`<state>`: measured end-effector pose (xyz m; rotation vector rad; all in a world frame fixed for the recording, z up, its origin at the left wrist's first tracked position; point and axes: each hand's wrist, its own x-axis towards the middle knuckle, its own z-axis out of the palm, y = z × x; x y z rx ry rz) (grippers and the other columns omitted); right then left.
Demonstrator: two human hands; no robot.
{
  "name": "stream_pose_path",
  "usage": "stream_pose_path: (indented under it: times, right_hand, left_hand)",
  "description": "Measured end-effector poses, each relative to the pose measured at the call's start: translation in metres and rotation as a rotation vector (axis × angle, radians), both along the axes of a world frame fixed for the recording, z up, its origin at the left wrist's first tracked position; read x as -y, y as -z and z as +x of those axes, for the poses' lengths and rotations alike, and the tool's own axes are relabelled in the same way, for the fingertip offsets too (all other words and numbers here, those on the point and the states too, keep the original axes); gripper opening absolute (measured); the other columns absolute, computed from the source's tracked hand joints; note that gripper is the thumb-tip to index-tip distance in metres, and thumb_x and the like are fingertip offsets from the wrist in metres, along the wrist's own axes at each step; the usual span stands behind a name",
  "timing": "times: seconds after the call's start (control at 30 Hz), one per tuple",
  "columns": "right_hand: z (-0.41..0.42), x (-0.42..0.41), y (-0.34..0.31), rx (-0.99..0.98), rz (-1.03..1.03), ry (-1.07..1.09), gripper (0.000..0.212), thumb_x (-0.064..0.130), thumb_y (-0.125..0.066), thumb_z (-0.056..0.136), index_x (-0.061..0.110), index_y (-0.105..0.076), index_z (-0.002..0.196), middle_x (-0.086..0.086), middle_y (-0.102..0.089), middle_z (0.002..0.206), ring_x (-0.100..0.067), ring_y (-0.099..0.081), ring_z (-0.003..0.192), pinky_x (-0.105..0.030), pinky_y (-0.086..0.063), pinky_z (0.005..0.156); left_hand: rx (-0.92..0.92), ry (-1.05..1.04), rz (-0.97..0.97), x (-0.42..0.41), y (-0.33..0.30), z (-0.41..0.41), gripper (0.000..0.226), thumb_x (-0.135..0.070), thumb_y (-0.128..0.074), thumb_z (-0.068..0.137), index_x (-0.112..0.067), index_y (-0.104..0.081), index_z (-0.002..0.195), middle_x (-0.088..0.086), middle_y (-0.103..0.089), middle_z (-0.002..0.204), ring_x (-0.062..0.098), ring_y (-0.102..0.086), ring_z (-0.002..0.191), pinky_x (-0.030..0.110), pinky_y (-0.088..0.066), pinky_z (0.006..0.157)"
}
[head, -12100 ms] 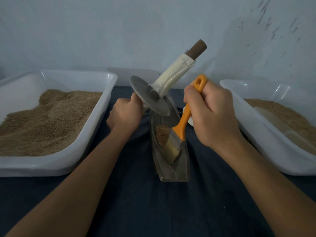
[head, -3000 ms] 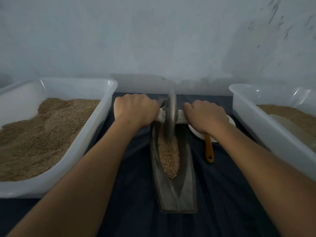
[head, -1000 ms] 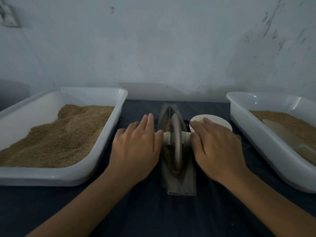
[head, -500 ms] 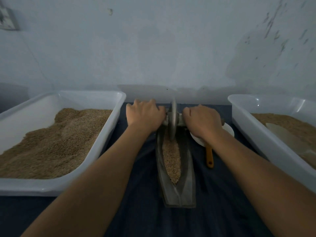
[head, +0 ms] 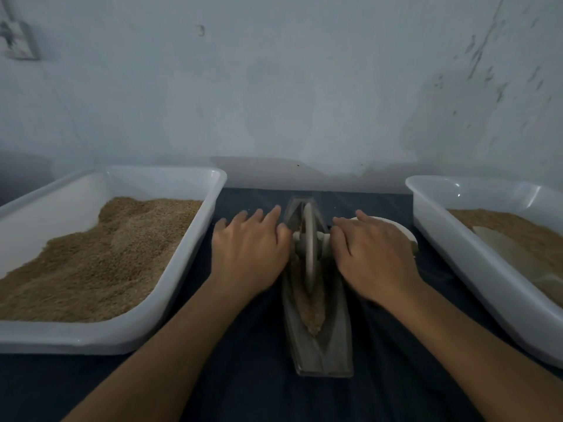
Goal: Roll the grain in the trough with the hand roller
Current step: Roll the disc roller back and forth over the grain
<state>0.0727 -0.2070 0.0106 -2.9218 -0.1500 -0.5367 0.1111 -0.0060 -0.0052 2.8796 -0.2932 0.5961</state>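
A narrow grey metal trough (head: 335, 345) lies lengthwise on the dark cloth, with a strip of tan grain (head: 310, 312) along its groove. The hand roller's disc (head: 308, 248) stands on edge in the trough's middle. Its pale axle sticks out to both sides. My left hand (head: 248, 257) presses flat on the left axle end, fingers straight and pointing away. My right hand (head: 373, 257) presses the same way on the right end. The axle ends are hidden under my palms.
A white tub (head: 170, 300) heaped with grain stands at the left. Another white tub (head: 475, 263) at the right holds grain and a pale scoop (head: 499, 245). A small white dish (head: 399, 229) sits behind my right hand. A wall is close behind.
The roller has come back toward me from the trough's far end to its middle. Both hands went from curled over the axle to flat with straight fingers.
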Motion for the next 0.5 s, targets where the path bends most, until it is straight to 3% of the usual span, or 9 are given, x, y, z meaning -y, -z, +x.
stream_pose_path:
  times: [0.03,0.1,0.17,0.2,0.27,0.33,0.37,0.43,0.5]
  right_hand:
    - [0.017,-0.001,-0.004,-0.017,-0.029,0.022,0.057,0.04,-0.018,0.108,0.022,-0.072,0.102,-0.003,-0.076,0.114,-0.028,-0.055,0.136,-0.045,-0.045,0.106]
    - [0.055,-0.002,-0.011,-0.017,-0.039,0.089,0.045,0.03,-0.024,0.109,0.018,-0.054,0.078,-0.005,-0.07,0.086,-0.031,-0.066,0.103,-0.043,-0.051,0.08]
    - [0.08,-0.001,-0.015,-0.046,0.027,0.146,0.038,0.025,-0.028,0.106,0.016,-0.044,0.074,-0.004,-0.059,0.074,-0.023,-0.055,0.071,-0.037,-0.039,0.059]
    - [0.085,-0.001,-0.015,-0.07,0.051,0.163,0.034,0.024,-0.031,0.105,0.015,-0.043,0.075,-0.004,-0.055,0.073,-0.022,-0.051,0.067,-0.037,-0.035,0.056]
    - [0.08,0.001,-0.012,-0.106,0.08,0.133,0.026,0.018,-0.037,0.104,0.015,-0.036,0.078,-0.005,-0.053,0.076,-0.026,-0.056,0.073,-0.038,-0.036,0.057]
    - [0.057,0.004,-0.001,-0.061,0.136,0.086,0.028,0.018,-0.034,0.107,0.014,-0.047,0.083,-0.009,-0.065,0.086,-0.035,-0.066,0.093,-0.041,-0.045,0.07]
    - [0.041,0.005,0.002,-0.038,0.126,0.066,0.035,0.023,-0.031,0.109,0.015,-0.059,0.092,-0.01,-0.072,0.1,-0.037,-0.066,0.112,-0.044,-0.048,0.082]
    - [0.008,0.007,0.009,0.015,0.07,0.024,0.053,0.037,-0.023,0.109,0.017,-0.069,0.126,-0.006,-0.07,0.132,-0.028,-0.051,0.141,-0.045,-0.044,0.104]
    - [-0.022,0.007,0.01,0.089,0.051,-0.031,0.062,0.045,-0.02,0.105,0.02,-0.062,0.143,-0.001,-0.065,0.141,-0.021,-0.048,0.144,-0.045,-0.041,0.113]
  left_hand:
    - [-0.06,-0.023,0.029,0.004,-0.004,0.02,0.065,-0.044,-0.016,0.102,-0.027,-0.039,0.16,0.007,-0.058,0.15,0.032,-0.048,0.143,0.053,-0.042,0.111]
    - [-0.151,-0.072,0.052,0.012,-0.013,0.059,0.064,-0.045,-0.018,0.103,-0.029,-0.027,0.164,0.012,-0.054,0.152,0.036,-0.04,0.147,0.057,-0.036,0.113]
    - [-0.188,-0.115,0.052,0.019,-0.024,0.084,0.062,-0.045,-0.022,0.101,-0.029,-0.033,0.161,0.012,-0.06,0.144,0.035,-0.045,0.139,0.055,-0.036,0.106]
    - [-0.172,-0.121,0.052,0.022,-0.027,0.089,0.058,-0.045,-0.024,0.1,-0.028,-0.044,0.152,0.011,-0.064,0.136,0.034,-0.05,0.13,0.053,-0.037,0.1]
    - [-0.11,-0.113,0.113,0.024,-0.03,0.081,0.045,-0.041,-0.022,0.099,-0.024,-0.061,0.116,0.009,-0.07,0.115,0.03,-0.057,0.101,0.048,-0.039,0.085]
    - [-0.018,-0.066,0.258,0.021,-0.026,0.054,0.047,-0.037,-0.009,0.095,-0.023,-0.054,0.092,0.005,-0.068,0.099,0.024,-0.052,0.077,0.042,-0.038,0.072]
    - [0.025,-0.037,0.275,0.018,-0.021,0.038,0.051,-0.037,-0.005,0.095,-0.023,-0.055,0.093,0.002,-0.067,0.098,0.021,-0.051,0.072,0.04,-0.038,0.068]
    - [0.075,0.01,0.222,0.006,-0.009,0.0,0.062,-0.038,-0.004,0.103,-0.022,-0.058,0.129,-0.002,-0.069,0.113,0.019,-0.062,0.078,0.038,-0.045,0.067]
    - [0.094,0.068,0.146,-0.009,-0.002,-0.035,0.066,-0.043,-0.006,0.107,-0.02,-0.046,0.153,-0.005,-0.069,0.131,0.015,-0.07,0.091,0.034,-0.051,0.069]
